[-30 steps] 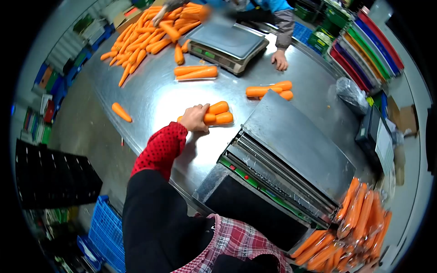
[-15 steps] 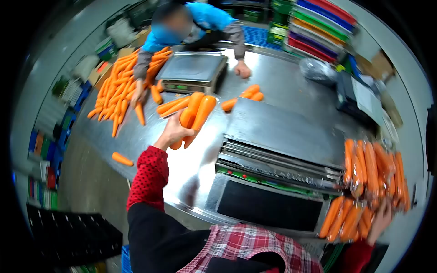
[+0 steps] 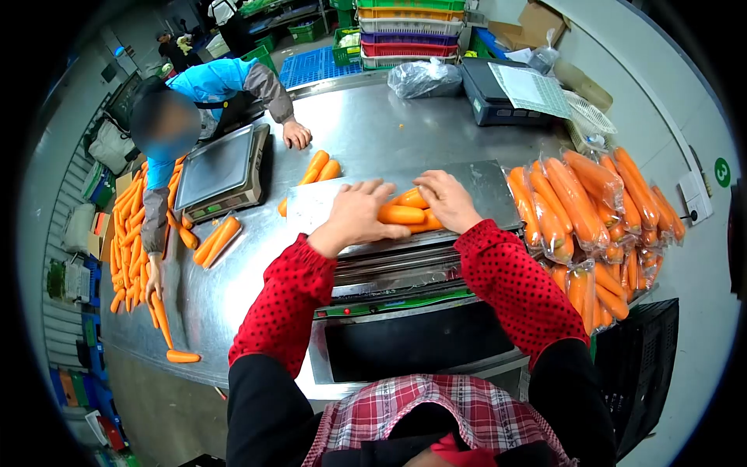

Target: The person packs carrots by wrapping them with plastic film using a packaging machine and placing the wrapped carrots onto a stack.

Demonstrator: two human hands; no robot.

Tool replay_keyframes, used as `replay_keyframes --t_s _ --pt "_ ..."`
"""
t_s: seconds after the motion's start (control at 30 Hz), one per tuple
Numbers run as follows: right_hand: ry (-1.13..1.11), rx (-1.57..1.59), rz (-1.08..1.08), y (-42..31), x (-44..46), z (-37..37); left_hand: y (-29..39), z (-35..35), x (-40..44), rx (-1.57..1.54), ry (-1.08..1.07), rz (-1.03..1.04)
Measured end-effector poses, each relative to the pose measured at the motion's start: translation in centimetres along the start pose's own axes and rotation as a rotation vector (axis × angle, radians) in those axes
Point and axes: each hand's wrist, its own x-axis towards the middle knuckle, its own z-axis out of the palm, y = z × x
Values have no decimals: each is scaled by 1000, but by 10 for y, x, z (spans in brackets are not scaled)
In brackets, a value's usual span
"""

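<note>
A bundle of several orange carrots lies on the flat metal top of the wrapping machine, between my two hands. My left hand is round the bundle's left end, its thumb along the near side. At the right end, my right hand grips the carrots with bent fingers. The machine's rollers and its black plate are on the near side of the hands. Whether film covers the bundle is hard to tell.
Bagged carrots are stacked at the right. Left of the machine lie loose carrots and a tray of carrots. Across the steel table, a person in blue reaches past a scale to a carrot pile.
My left hand has carried the carrots right, onto the machine's top. My right hand has come from the bagged carrots to the bundle. The view has turned right; the person's hand has moved nearer the table edge.
</note>
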Motion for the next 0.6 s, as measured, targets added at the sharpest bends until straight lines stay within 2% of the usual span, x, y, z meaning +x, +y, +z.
replay_keyframes --t_s 0.03,0.1,0.13,0.17,0.23,0.27,0.33,0.4,0.47,0.53,0.6 --pt "-1 11 8 5 0 -1 -8 5 -9 -42 46 -75" --pt "-38 300 229 -4 0 -10 -11 17 -25 -87 125 -133" --pt "-45 310 238 -6 -3 -5 -6 27 -30 -121 199 -158" --pt "-13 303 286 -8 -4 -2 2 33 -28 -76 368 -161" --pt "40 246 345 -16 -11 2 15 39 -24 -47 405 -194" --pt "24 236 344 -16 -13 2 19 41 -21 -13 450 -219" --pt "64 336 297 -16 -12 -2 12 40 -23 -138 443 -192" --pt "44 356 284 -16 -10 -3 10 39 -26 -78 467 -145" --pt "-3 192 350 -21 -11 -2 13 45 -24 -51 490 -163" --pt "-53 189 354 -14 -13 -2 13 47 -27 -25 519 -171" --pt "7 133 116 -9 -12 -10 7 37 -35 -95 618 -203"
